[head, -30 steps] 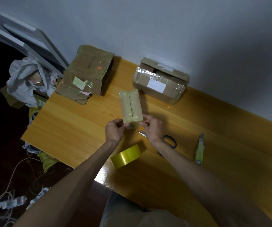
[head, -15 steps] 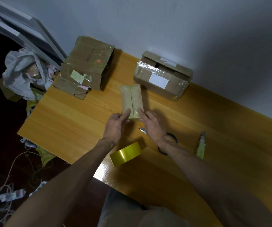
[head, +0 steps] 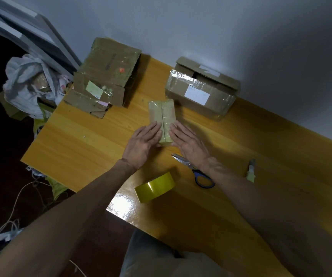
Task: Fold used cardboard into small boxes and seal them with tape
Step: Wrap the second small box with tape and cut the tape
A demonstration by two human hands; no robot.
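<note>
The small box (head: 162,114) lies on the table (head: 81,140), mid-way to the wall. Our left hand (head: 143,142) and right hand (head: 189,141) rest flat on its near end, fingers straight, gripping nothing. Risk: uneven pressing may dent it or push it fwd. The near end is covered, so we cannot judge the seal there.

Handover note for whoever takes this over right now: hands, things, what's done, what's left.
Left hand: open, fingers flat on the small box, left of its seam.
Right hand: open, flat on it right of the seam.
Box lies on the table, top taped. Tape roll, scissors and knife lie nearby, untouched.
Done: this box looks folded and taped.
Left: near end is hidden, check it; then the flattened cardboard at far left.
</note>
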